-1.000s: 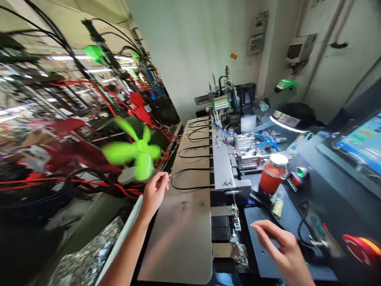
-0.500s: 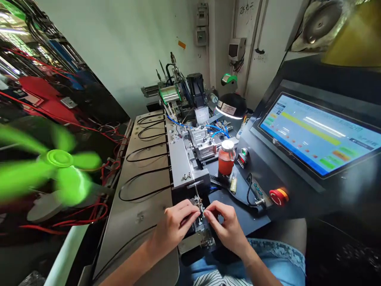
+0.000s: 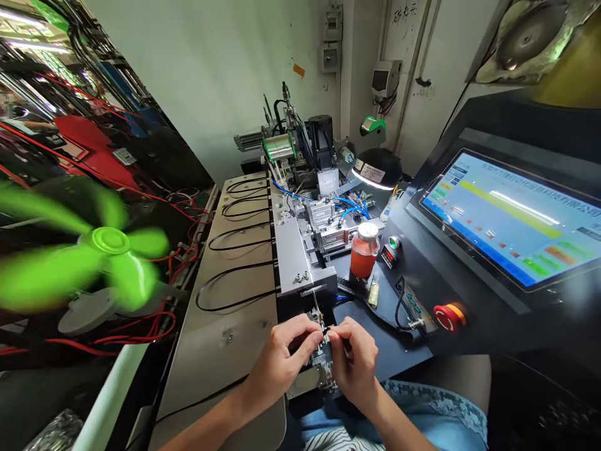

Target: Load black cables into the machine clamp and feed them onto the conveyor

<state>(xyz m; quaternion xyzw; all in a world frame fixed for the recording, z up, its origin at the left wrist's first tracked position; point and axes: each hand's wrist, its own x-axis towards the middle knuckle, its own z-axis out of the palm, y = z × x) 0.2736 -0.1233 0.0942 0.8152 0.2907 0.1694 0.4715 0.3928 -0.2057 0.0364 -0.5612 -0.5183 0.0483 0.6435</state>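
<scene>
My left hand (image 3: 292,354) is closed, thumb and forefinger pinched together over a small metal fixture (image 3: 322,358) at the near end of the machine. Facing it from the right, my right hand (image 3: 354,357) is also closed in a pinch, its fingertips almost touching those of the left. Whatever lies between the fingertips is too small to make out. Just beyond the hands, a narrow metal track (image 3: 315,297) leads out from under a grey metal cover plate (image 3: 292,254).
A green fan (image 3: 110,241) spins at the left. Black cables loop over the beige bench top (image 3: 235,338). To the right stand a red jar (image 3: 364,254), a small yellowish bottle (image 3: 374,293), a red stop button (image 3: 448,317) and a touchscreen (image 3: 511,216). A lamp (image 3: 373,168) shines behind.
The view has shifted, so the scene sits slightly farther right. My right hand has turned, with its fingers curled in more; both hands remain at the fixture.
</scene>
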